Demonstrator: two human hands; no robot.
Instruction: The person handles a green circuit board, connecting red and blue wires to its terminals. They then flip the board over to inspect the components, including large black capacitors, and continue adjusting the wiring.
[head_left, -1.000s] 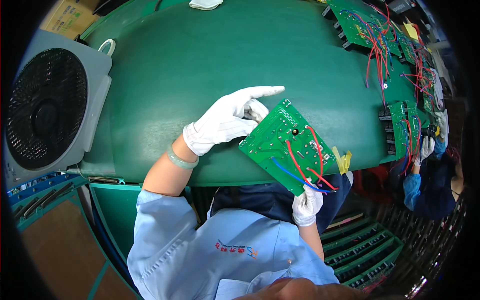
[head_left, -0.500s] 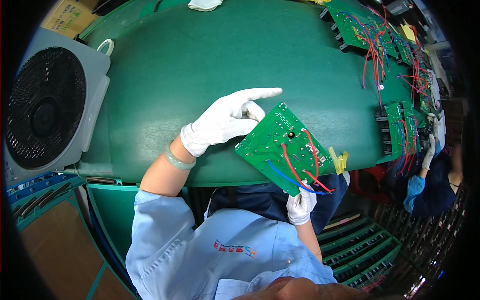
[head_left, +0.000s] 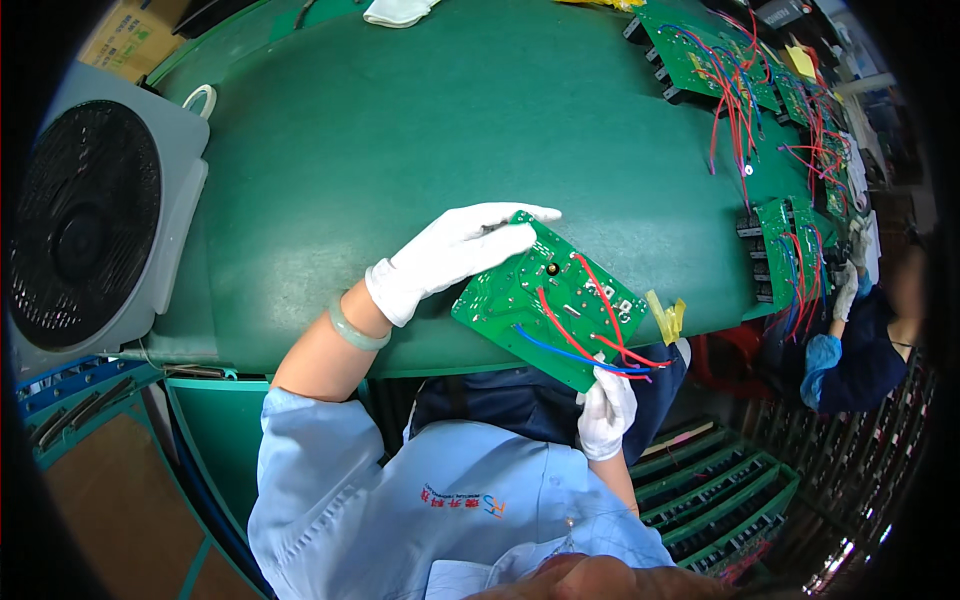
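Observation:
A green circuit board [head_left: 490, 302] is held tilted over the table's near edge, its soldered side facing up. Red wires [head_left: 603, 292] and a blue wire [head_left: 556, 344] run across it to its lower right corner. My white-gloved left hand [head_left: 445, 258] grips the far corner, fingers over the top face; its thumb is hidden. At the near corner, my gloved right hand [head_left: 606, 418] pinches the board's edge beside the wire ends. Strips of yellow tape [head_left: 667, 318] hang at the table edge just right of the board.
A grey boxed fan [head_left: 175, 200] and a white tape roll [head_left: 201, 101] stand at the left of the green table [head_left: 400, 120]. More wired boards [head_left: 690, 60] lie along the right, where a co-worker's gloved hand [head_left: 845, 290] is busy. A green slotted rack [head_left: 715, 490] sits below right.
My left hand has closed from a loose, pointing pose onto the board's far corner. The board has shifted slightly left and tilted, with my right hand still at its near corner.

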